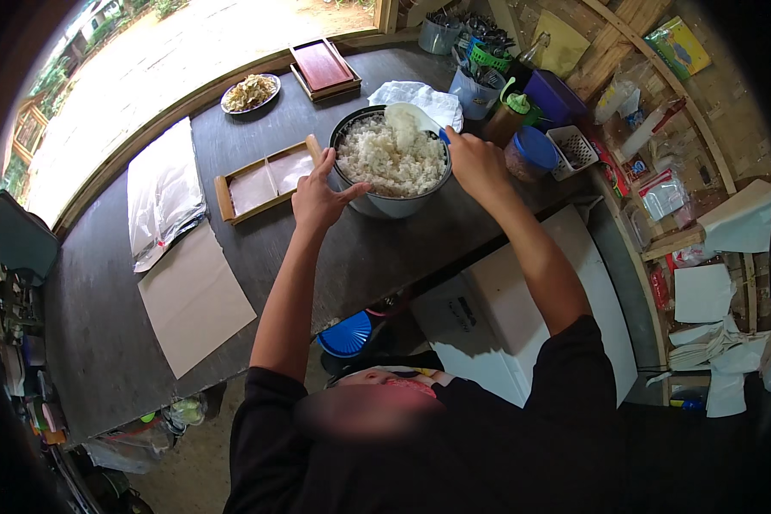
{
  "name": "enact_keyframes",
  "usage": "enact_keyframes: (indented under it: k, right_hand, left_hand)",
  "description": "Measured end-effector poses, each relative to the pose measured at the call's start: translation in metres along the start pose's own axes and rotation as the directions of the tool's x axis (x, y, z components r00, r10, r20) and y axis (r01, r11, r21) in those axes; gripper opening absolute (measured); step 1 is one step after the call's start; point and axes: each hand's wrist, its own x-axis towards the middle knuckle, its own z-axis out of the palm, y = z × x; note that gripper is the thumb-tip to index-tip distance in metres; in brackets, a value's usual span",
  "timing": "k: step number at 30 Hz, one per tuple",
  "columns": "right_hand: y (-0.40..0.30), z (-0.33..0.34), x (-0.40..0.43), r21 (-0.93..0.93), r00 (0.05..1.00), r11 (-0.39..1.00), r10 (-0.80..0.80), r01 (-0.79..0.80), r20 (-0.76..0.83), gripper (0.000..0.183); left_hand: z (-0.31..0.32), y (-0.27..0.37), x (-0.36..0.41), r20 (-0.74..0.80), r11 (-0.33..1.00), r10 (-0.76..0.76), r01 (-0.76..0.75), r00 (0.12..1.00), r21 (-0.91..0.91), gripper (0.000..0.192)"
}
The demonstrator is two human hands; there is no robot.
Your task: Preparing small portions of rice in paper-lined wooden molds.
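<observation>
A round pot [392, 207] full of cooked white rice [385, 157] stands on the dark table. My left hand [318, 196] holds the pot at its left rim, thumb and fingers spread around the edge. In my right hand [477, 160] is the blue handle of a rice paddle [414, 119]; its whitish blade rests on the rice at the far right side and carries some grains. Just left of the pot lies a wooden frame [231, 209] with a divider, making two compartments. Its inside shows a pale, shiny surface.
Brown paper [196, 299] and a plastic-covered stack of sheets [167, 193] lie at left. Behind are a plate of food pieces [250, 93], reddish wooden trays [324, 67] and a white cloth [424, 99]. Cutlery tubs [475, 96], a sauce bottle [507, 119] and a blue-lidded jar [532, 154] crowd the right.
</observation>
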Motion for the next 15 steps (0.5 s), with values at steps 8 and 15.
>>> enact_keyframes:
  k: [8,15]
  right_hand:
    - [0.001,-0.002,-0.006,-0.119,0.976,0.972,-0.210,0.204,-0.047,0.031]
    - [0.012,-0.022,-0.011,-0.067,0.984,0.983,-0.175,0.174,-0.024,0.033]
  left_hand:
    - [0.009,-0.009,0.003,0.004,1.000,-0.021,0.021,1.000,0.009,0.103]
    - [0.009,-0.009,0.003,-0.004,0.999,-0.019,0.019,1.000,0.032,0.103]
